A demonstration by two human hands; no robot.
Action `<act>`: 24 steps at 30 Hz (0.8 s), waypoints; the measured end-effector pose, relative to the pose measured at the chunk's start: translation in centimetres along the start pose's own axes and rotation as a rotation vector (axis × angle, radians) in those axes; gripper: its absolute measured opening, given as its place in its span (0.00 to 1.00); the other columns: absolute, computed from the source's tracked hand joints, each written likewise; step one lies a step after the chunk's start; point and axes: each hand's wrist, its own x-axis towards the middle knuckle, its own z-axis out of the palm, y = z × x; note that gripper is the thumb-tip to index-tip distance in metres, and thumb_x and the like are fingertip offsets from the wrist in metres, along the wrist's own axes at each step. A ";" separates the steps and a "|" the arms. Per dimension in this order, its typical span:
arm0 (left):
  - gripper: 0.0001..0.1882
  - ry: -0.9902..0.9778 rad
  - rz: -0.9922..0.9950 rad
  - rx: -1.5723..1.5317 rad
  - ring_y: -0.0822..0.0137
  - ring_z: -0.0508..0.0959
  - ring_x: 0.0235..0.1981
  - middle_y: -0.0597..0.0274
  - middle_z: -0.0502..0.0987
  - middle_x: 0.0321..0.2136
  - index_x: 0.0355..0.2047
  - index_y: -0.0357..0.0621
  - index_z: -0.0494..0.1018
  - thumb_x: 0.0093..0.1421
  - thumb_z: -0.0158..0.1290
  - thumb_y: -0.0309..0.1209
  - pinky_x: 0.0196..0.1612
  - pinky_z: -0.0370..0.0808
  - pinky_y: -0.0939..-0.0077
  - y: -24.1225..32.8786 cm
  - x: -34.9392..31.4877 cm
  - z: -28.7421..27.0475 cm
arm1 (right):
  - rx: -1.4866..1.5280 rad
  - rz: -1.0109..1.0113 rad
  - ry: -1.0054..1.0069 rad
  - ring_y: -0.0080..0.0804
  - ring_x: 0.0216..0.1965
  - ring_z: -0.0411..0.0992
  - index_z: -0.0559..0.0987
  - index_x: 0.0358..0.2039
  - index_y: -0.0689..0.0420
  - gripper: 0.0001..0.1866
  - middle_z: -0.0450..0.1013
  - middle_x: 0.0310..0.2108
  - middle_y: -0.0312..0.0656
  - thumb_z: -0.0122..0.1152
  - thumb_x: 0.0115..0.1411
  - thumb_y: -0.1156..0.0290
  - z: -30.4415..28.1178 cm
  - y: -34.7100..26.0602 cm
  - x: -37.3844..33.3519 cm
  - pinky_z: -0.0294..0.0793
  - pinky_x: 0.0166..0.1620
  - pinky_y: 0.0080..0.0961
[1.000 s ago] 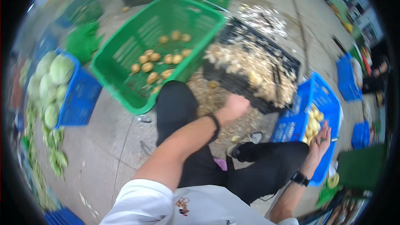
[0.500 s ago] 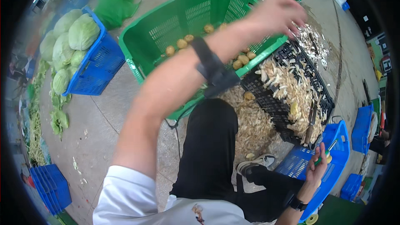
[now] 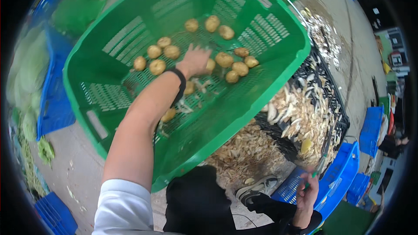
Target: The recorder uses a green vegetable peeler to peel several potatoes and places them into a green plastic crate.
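Inside the large green basket (image 3: 265,88), my left hand (image 3: 197,59) reaches down with its fingers stretched out, slightly blurred. It is right beside a potato (image 3: 210,65), partly covering it; whether they touch is unclear. Several other brown potatoes (image 3: 224,59) lie scattered over the basket floor, with pale peel scraps (image 3: 184,106) among them. My right hand (image 3: 308,191), low on the right, is closed around a green-handled tool with a slim metal end (image 3: 321,164). That hand is above the edge of a blue basket (image 3: 337,178).
Beyond my right hand a black crate (image 3: 287,146) is heaped with peelings (image 3: 309,113), and a yellowish piece (image 3: 306,145) rests on them. More peelings (image 3: 250,150) cover the floor by my shoe (image 3: 259,188). Cabbages (image 3: 30,72) fill a blue basket (image 3: 56,82) at the left.
My left hand has swung from above the green basket's right rim down and left among the potatoes. The view has moved closer over the basket. The right hand still holds its tool.
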 end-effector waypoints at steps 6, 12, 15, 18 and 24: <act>0.13 0.118 0.145 0.019 0.52 0.78 0.38 0.50 0.78 0.34 0.41 0.45 0.77 0.58 0.49 0.33 0.56 0.65 0.49 -0.3 3.0 7.7 | -0.065 0.152 -0.019 0.17 0.21 0.66 0.75 0.48 0.59 0.15 0.77 0.32 0.41 0.58 0.59 0.75 0.2 0.2 -0.3 0.60 0.22 0.13; 0.37 0.250 -0.021 -0.465 0.43 0.71 0.51 0.44 0.71 0.50 0.58 0.44 0.61 0.46 0.60 0.29 0.56 0.69 0.57 0.0 1.8 3.1 | -0.038 0.093 -0.104 0.15 0.21 0.65 0.74 0.51 0.59 0.17 0.75 0.28 0.35 0.60 0.63 0.68 -2.4 2.7 -0.9 0.61 0.23 0.14; 0.28 0.134 -0.122 -1.012 0.54 0.75 0.49 0.53 0.72 0.51 0.59 0.45 0.62 0.57 0.52 0.33 0.50 0.74 0.61 -4.8 0.8 -1.4 | -0.220 -0.055 -0.152 0.15 0.23 0.67 0.76 0.47 0.57 0.14 0.74 0.27 0.33 0.61 0.64 0.65 -3.0 4.2 -1.6 0.62 0.24 0.15; 0.27 -0.065 -0.004 -1.744 0.63 0.77 0.36 0.58 0.76 0.41 0.57 0.47 0.66 0.63 0.46 0.48 0.35 0.77 0.65 -3.3 -2.7 -9.1 | -0.182 -0.163 -0.080 0.16 0.25 0.69 0.77 0.39 0.55 0.09 0.73 0.26 0.32 0.61 0.63 0.63 -4.0 6.7 -1.9 0.65 0.26 0.14; 0.26 -0.147 0.121 -1.824 0.59 0.81 0.37 0.51 0.80 0.43 0.50 0.44 0.71 0.66 0.42 0.53 0.38 0.79 0.70 20.5 -17.3 -24.8 | -0.066 -0.319 -0.183 0.17 0.18 0.63 0.78 0.39 0.58 0.15 0.68 0.18 0.31 0.49 0.68 0.60 -3.3 -2.2 -7.0 0.58 0.21 0.14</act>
